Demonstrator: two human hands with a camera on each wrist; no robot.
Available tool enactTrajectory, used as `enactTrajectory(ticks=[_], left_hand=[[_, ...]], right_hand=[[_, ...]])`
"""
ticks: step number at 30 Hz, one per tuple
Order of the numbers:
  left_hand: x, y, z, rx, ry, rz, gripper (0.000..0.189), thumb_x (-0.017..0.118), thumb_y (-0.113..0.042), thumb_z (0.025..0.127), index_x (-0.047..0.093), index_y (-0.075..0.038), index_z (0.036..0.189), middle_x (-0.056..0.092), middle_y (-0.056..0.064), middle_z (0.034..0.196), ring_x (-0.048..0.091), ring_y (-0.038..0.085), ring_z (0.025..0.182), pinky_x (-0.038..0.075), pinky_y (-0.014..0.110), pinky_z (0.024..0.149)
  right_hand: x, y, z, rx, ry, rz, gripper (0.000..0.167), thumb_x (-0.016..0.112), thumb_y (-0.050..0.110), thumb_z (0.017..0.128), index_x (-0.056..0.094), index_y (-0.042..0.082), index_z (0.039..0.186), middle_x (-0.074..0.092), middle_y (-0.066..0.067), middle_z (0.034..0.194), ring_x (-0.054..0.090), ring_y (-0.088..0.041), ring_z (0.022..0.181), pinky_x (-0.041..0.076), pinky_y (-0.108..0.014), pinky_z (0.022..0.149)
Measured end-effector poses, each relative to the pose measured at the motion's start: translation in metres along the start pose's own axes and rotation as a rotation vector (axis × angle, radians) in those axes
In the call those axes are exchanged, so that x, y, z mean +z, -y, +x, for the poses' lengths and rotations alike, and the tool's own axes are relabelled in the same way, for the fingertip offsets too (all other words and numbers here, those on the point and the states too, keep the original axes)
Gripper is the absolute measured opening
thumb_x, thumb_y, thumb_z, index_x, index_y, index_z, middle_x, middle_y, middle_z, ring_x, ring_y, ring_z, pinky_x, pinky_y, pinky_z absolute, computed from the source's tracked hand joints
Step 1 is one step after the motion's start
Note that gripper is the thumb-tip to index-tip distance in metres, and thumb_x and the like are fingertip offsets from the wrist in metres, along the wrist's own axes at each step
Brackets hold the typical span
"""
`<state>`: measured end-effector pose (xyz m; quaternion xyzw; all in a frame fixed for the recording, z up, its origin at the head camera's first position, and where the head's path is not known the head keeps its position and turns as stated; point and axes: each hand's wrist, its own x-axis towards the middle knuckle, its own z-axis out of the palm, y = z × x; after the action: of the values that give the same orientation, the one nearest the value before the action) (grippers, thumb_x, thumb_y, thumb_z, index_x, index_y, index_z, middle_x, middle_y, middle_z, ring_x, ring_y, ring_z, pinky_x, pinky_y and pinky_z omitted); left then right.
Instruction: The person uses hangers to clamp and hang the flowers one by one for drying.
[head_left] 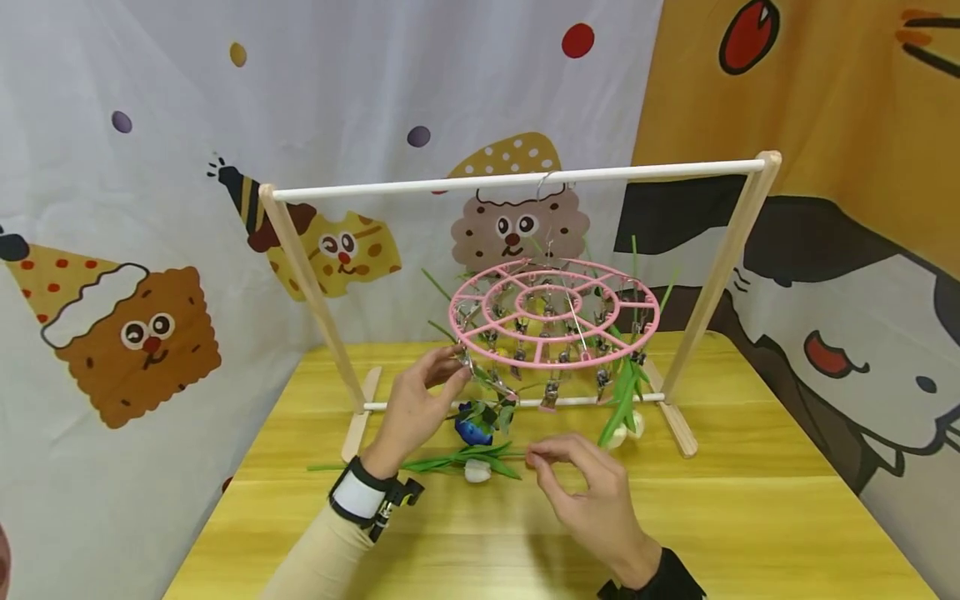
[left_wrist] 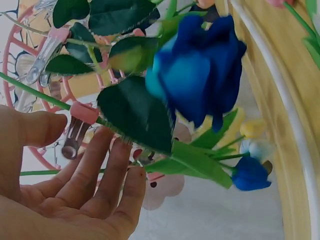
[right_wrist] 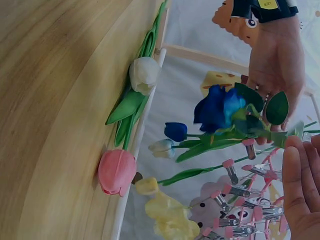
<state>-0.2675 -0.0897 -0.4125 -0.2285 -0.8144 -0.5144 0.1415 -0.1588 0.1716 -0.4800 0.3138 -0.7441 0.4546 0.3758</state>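
Observation:
My left hand [head_left: 420, 400] is at the left edge of a round pink clip hanger [head_left: 555, 364]. Its thumb and fingers are spread around a metal clip with a pink tip [left_wrist: 84, 112], which grips a thin green stem; the thumb stands apart from the clip. A blue rose [left_wrist: 200, 70] with dark leaves hangs head down beside the fingers. My right hand [head_left: 588, 492] hovers over the table before the hanger, fingers slightly bent, with nothing seen between them. Close to it lie a white tulip [head_left: 477, 471] and a pink tulip [right_wrist: 117, 171], mostly hidden by the hand in the head view.
The hanger hooks onto the white bar [head_left: 420, 186] of a wooden stand [head_left: 720, 283]. Several clips and flowers hang below it, among them white tulips [head_left: 626, 429], a blue tulip [right_wrist: 175, 131] and a yellow flower [right_wrist: 172, 217]. A printed cloth [head_left: 360, 100] stands behind the table [head_left: 750, 525].

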Motion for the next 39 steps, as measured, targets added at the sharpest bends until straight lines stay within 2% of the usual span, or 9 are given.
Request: enactTrajectory(ticks=[4,10,15,18,23,26,30,35,39], left_hand=[[-0.004,0.004,-0.003,-0.007,0.015,0.014,0.049,0.077,-0.022,0.116,0.068,-0.005,0.16,0.086,0.014,0.137,0.084,0.035,0.128,0.068,0.055,0.113],[-0.013,0.017,-0.011,-0.008,0.012,0.059,0.047,0.074,-0.022,0.118,0.067,-0.006,0.162,0.083,0.016,0.144,0.08,0.037,0.134,0.067,0.058,0.114],[-0.025,0.037,-0.025,-0.076,0.01,0.186,0.033,0.072,-0.018,0.118,0.074,-0.004,0.148,0.085,0.014,0.134,0.083,0.035,0.125,0.07,0.056,0.106],[-0.03,0.049,-0.036,-0.142,0.064,0.277,0.021,0.074,-0.015,0.117,0.079,-0.005,0.135,0.086,0.01,0.12,0.084,0.029,0.111,0.072,0.052,0.098],[-0.031,0.068,-0.054,-0.216,0.242,0.41,0.009,0.084,-0.015,0.11,0.084,-0.01,0.118,0.084,0.0,0.106,0.08,0.019,0.1,0.069,0.046,0.091],[-0.028,0.077,-0.062,-0.18,0.33,0.45,0.013,0.093,-0.016,0.102,0.085,-0.012,0.112,0.084,0.001,0.106,0.078,0.02,0.099,0.068,0.043,0.09],[-0.024,0.084,-0.068,-0.11,0.405,0.49,0.023,0.1,-0.016,0.093,0.085,-0.013,0.11,0.084,0.002,0.107,0.079,0.02,0.098,0.069,0.041,0.089],[-0.017,0.09,-0.07,-0.031,0.439,0.515,0.021,0.099,-0.007,0.091,0.086,-0.015,0.105,0.084,0.0,0.103,0.079,0.016,0.093,0.068,0.037,0.085],[-0.012,0.089,-0.071,0.025,0.435,0.462,0.02,0.098,-0.003,0.09,0.085,-0.016,0.097,0.083,-0.002,0.095,0.075,0.009,0.084,0.064,0.03,0.077]], right_hand=[[-0.001,-0.003,-0.002,0.024,0.024,-0.029,0.051,0.088,-0.022,0.085,0.083,0.011,0.123,0.085,-0.004,0.111,0.082,-0.014,0.094,0.065,-0.015,0.091],[0.0,-0.008,-0.004,0.068,0.048,-0.064,0.038,0.089,-0.015,0.091,0.083,0.01,0.119,0.085,-0.003,0.108,0.081,-0.013,0.091,0.066,-0.016,0.088],[0.003,-0.01,-0.002,0.092,0.073,-0.075,0.036,0.088,-0.014,0.094,0.083,0.011,0.12,0.086,-0.003,0.108,0.081,-0.013,0.09,0.066,-0.018,0.088],[0.004,-0.011,-0.001,0.092,0.089,-0.079,0.04,0.089,-0.014,0.093,0.083,0.013,0.121,0.086,-0.003,0.108,0.081,-0.013,0.091,0.066,-0.017,0.088],[0.008,-0.016,-0.003,0.095,0.131,-0.096,0.041,0.09,-0.013,0.092,0.083,0.015,0.121,0.085,-0.001,0.111,0.08,-0.011,0.093,0.069,-0.024,0.084],[0.013,-0.019,-0.003,0.101,0.166,-0.113,0.038,0.091,-0.01,0.093,0.083,0.014,0.12,0.085,-0.001,0.113,0.08,-0.011,0.093,0.072,-0.03,0.081],[0.018,-0.022,-0.002,0.128,0.222,-0.137,0.034,0.093,-0.006,0.094,0.083,0.013,0.12,0.085,-0.004,0.116,0.083,-0.016,0.096,0.073,-0.028,0.083],[0.023,-0.019,0.0,0.194,0.291,-0.152,0.03,0.093,0.001,0.097,0.084,0.014,0.123,0.085,-0.007,0.12,0.084,-0.023,0.099,0.074,-0.032,0.086],[0.026,-0.02,0.001,0.209,0.32,-0.152,0.03,0.094,0.001,0.098,0.085,0.015,0.123,0.084,-0.005,0.117,0.082,-0.021,0.097,0.072,-0.035,0.081]])
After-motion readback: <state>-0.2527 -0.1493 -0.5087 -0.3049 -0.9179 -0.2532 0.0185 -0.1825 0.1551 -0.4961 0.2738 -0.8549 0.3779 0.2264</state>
